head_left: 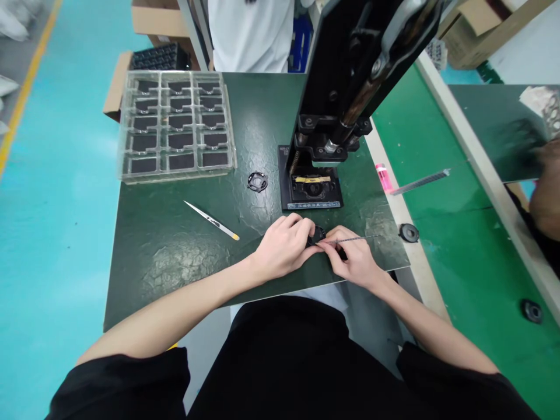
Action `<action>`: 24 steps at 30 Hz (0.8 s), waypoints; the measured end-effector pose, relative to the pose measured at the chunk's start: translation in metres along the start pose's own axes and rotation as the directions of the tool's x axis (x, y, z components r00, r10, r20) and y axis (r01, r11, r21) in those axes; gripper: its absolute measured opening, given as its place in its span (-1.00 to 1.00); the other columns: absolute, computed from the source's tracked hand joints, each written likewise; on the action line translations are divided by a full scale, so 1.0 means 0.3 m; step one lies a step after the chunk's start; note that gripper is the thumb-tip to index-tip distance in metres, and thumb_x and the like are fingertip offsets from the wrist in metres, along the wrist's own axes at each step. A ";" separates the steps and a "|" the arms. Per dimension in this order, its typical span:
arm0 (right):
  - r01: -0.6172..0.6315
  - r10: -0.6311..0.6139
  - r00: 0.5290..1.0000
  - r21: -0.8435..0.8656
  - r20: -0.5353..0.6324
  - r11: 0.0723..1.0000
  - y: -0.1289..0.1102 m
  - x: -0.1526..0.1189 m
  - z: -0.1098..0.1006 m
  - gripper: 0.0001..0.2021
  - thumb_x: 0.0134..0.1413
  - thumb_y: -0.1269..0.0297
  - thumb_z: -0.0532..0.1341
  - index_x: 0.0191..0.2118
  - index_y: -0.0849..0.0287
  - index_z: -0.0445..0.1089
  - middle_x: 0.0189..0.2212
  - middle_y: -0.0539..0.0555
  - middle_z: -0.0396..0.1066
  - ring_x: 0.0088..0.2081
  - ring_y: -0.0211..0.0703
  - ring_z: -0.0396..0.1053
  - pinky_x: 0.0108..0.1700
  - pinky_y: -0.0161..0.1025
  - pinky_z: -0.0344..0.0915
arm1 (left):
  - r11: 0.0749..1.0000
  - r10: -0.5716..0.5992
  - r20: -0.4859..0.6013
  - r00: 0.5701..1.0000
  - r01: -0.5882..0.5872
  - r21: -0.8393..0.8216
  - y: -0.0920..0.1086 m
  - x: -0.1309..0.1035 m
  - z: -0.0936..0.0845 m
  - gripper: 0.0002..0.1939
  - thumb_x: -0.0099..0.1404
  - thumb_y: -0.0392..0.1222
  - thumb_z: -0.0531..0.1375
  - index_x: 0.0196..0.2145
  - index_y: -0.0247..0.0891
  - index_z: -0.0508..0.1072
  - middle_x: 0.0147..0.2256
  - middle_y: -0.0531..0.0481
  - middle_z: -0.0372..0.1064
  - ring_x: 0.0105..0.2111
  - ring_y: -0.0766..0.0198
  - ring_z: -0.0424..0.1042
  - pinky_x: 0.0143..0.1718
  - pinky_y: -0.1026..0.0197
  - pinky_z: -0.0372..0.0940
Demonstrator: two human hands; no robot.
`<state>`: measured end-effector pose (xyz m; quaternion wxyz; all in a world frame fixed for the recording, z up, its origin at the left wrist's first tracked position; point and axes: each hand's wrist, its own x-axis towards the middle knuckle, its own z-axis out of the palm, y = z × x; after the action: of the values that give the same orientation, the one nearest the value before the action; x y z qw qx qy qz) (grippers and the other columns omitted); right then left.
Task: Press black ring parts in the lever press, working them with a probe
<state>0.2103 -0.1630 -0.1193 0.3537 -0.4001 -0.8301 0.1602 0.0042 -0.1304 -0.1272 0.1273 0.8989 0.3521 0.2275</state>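
I see the small black part (317, 235) at the mat's near edge, pinched in my left hand (283, 245); my right hand (354, 259) grips a thin rod (359, 238) touching it. Just beyond stands the press (326, 116); tweezers (212, 220) lie left.

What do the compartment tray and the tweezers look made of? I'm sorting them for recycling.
The compartment tray looks like thin clear plastic: glossy and see-through. The tweezers look like bare metal: slim, silvery and shiny, though their tip appears yellowish.
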 end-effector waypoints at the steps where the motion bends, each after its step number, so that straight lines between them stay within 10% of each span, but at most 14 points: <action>1: 0.004 -0.004 1.000 -0.015 0.007 1.000 -0.005 0.004 0.000 -0.87 0.31 0.51 0.17 -0.23 0.15 0.39 -0.41 0.06 0.44 -0.37 -0.14 0.41 -0.37 -0.19 0.36 | 1.000 -0.002 0.005 1.000 0.002 -0.001 0.001 0.000 0.000 -0.69 0.50 0.08 0.11 -0.18 -0.25 0.31 -0.24 -0.09 0.46 -0.17 0.11 0.45 -0.14 0.08 0.37; 12: -0.050 0.051 0.998 -0.013 0.037 0.999 -0.023 0.009 0.029 -0.82 0.32 0.47 0.14 -0.33 0.10 0.33 -0.44 0.05 0.39 -0.38 -0.12 0.37 -0.34 -0.15 0.33 | 1.000 0.018 0.027 0.999 -0.018 -0.011 0.006 0.001 -0.001 -0.75 0.53 0.00 0.07 -0.20 -0.24 0.27 -0.29 -0.08 0.40 -0.24 0.12 0.39 -0.22 0.12 0.38; 15: -0.184 0.202 0.969 0.127 -0.141 0.975 -0.018 0.014 0.008 -0.83 0.34 0.41 0.18 -0.34 0.11 0.34 -0.43 0.03 0.41 -0.40 -0.19 0.39 -0.38 -0.22 0.34 | 1.000 0.024 0.009 1.000 -0.024 0.020 0.010 -0.001 -0.002 -0.71 0.50 0.05 0.11 -0.22 -0.25 0.28 -0.32 -0.07 0.39 -0.27 0.13 0.39 -0.25 0.14 0.33; 19: -0.296 0.346 0.803 0.179 -0.485 0.938 0.002 0.012 -0.060 -0.85 0.38 0.32 0.18 -0.28 0.12 0.42 -0.40 0.04 0.45 -0.41 -0.21 0.42 -0.37 -0.25 0.37 | 0.990 -0.003 -0.030 1.000 0.007 0.141 0.013 -0.005 -0.007 -0.57 0.45 0.21 0.14 -0.26 -0.25 0.33 -0.34 -0.07 0.41 -0.28 0.11 0.39 -0.24 0.09 0.25; 24: -0.338 0.355 0.865 0.113 -0.354 0.935 0.018 -0.041 -0.101 -0.84 0.39 0.28 0.18 -0.22 0.14 0.50 -0.30 0.11 0.55 -0.32 -0.16 0.52 -0.27 -0.21 0.48 | 0.993 -0.053 -0.110 0.992 0.064 0.099 -0.003 0.004 -0.013 -0.26 0.26 0.50 0.15 -0.09 -0.31 0.40 -0.18 -0.19 0.49 -0.16 0.02 0.46 -0.15 0.03 0.30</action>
<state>0.2403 -0.1696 -0.1067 0.4780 -0.5569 -0.6595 0.1625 0.0024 -0.1287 -0.1238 0.0685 0.8800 0.3961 0.2531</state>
